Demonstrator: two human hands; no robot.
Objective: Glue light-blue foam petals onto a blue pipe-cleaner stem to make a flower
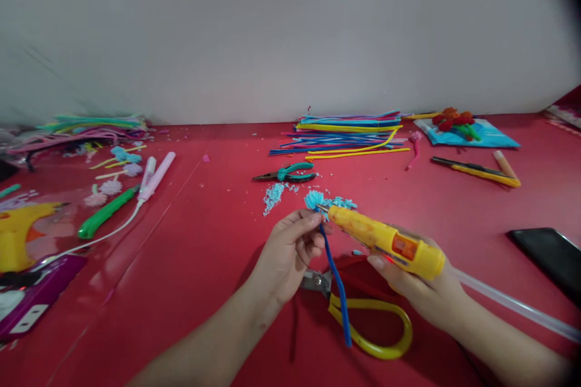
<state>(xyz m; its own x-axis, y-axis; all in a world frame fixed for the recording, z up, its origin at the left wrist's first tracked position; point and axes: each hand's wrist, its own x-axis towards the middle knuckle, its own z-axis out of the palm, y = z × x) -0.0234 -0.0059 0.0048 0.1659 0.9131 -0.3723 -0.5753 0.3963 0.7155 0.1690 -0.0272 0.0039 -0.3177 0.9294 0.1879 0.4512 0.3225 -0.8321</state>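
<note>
My left hand [295, 248] pinches a blue pipe cleaner stem [338, 284], which hangs down with a light blue fluffy flower head [314, 198] at its top. Wrapped around a yellow glue gun [385, 242], my right hand [422, 290] holds the metal nozzle right at the flower's base; a clear glue stick runs out of the gun's back. Beneath the hands lie scissors [385, 354] with yellow handles. Light blue clippings [273, 196] are scattered just beyond the flower.
Teal pliers [290, 175] lie beyond the hands, with a bundle of coloured pipe cleaners [349, 133] behind. At the left are a power strip [45, 296], another yellow glue gun [18, 230] and a green-handled tool [106, 214]. A black phone [549, 257] lies right.
</note>
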